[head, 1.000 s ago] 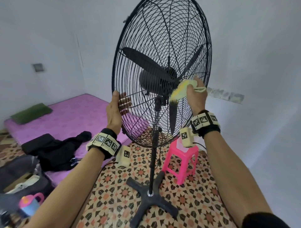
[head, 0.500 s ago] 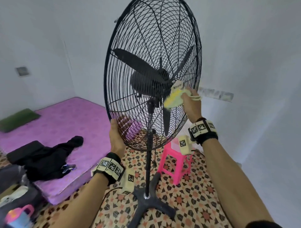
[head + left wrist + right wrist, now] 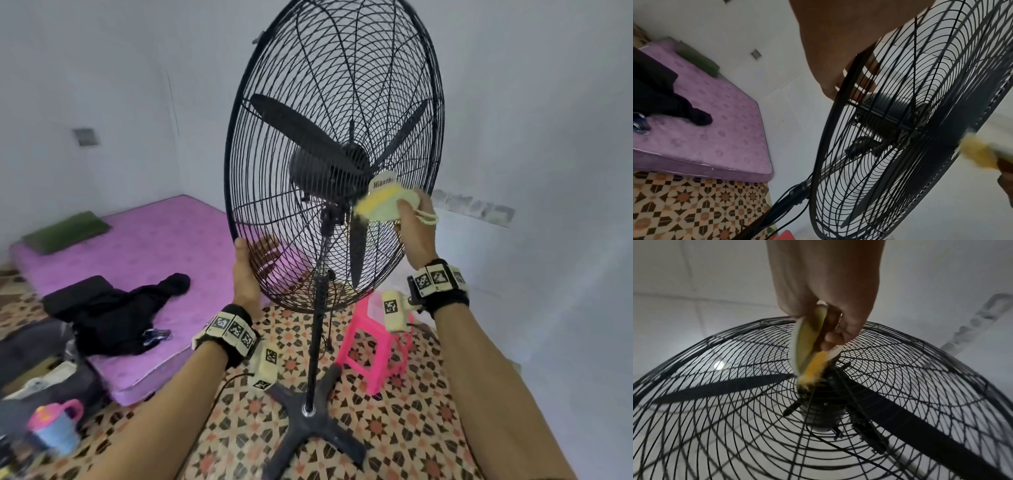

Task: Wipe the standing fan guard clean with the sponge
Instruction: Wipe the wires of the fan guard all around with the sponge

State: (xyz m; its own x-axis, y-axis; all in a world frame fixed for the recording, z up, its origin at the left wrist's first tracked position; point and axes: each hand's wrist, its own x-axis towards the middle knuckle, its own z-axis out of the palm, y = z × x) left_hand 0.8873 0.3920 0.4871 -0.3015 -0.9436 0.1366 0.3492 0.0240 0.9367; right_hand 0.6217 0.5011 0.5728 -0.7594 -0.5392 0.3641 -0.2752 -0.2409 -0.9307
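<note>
the left hand (image 3: 245, 274) grips the rim of the fan guard (image 3: 334, 85) at about 7 o'clock, thumb in front, fingers curled behind the wires. the right hand (image 3: 412, 229) holds the yellow sponge (image 3: 380, 204) pinched between thumb and fingers, and presses it on the guard just at 4 o'clock from the round centre badge (image 3: 383, 181). below stands the fan base (image 3: 308, 425) on a patterned floor (image 3: 411, 428). a pink stool (image 3: 370, 346) is behind it, and a purple mattress (image 3: 154, 240) farther, at 10 o'clock.

Head looks down; wrists close, upward; all share fan guard (image 3: 334, 154)
</note>
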